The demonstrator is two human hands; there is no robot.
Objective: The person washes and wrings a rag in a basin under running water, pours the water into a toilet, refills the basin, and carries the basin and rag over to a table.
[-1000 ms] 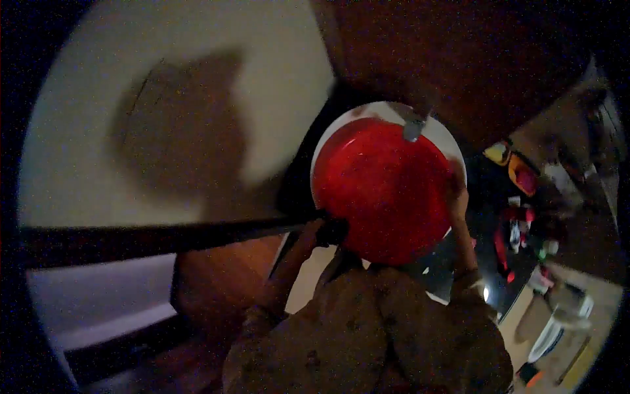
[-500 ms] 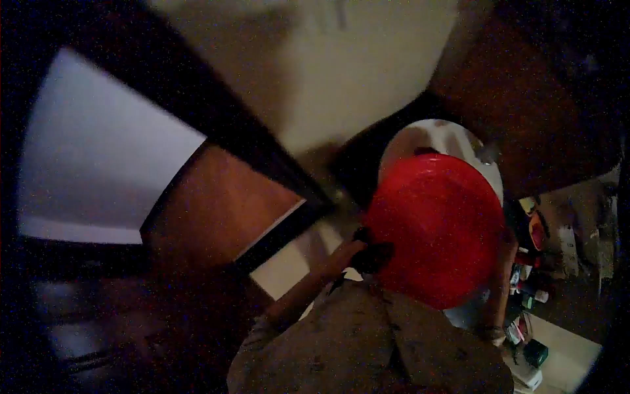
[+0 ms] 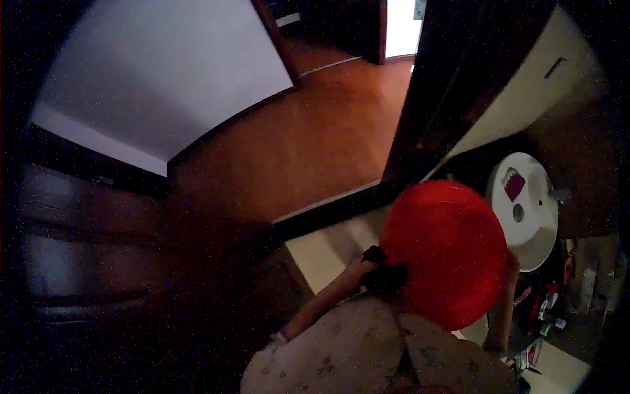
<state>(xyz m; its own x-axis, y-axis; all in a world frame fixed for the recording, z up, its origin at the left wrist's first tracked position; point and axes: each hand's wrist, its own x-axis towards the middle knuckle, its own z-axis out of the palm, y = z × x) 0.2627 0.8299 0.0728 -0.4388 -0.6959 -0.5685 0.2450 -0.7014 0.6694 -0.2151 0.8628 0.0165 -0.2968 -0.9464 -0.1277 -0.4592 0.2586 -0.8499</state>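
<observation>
A round red plastic basin [image 3: 446, 249] is held in front of my body, its inside facing up at me. My left hand [image 3: 369, 264] is at the basin's left rim, closed, with a dark, soft-looking bundle [image 3: 387, 277] against it; its kind is too dark to tell. On the opposite side my right hand [image 3: 512, 262] grips the right rim, its fingers mostly hidden. To the right of the basin is a white washbasin [image 3: 541, 243] with a round drain and a dark red item [image 3: 514, 186] lying in it.
Bottles and small items [image 3: 548, 305] crowd the counter at the right. Ahead, a dark door frame [image 3: 453, 85] and a raised threshold [image 3: 328, 210] border a reddish-brown floor [image 3: 308, 144]. A pale wall [image 3: 177, 72] stands at the left, and a bright doorway [image 3: 401, 29] lies farther off.
My view has turned left toward the doorway, so more of the floor shows and the washbasin sits farther right. The red basin stays in my hands and no longer overlaps most of the washbasin.
</observation>
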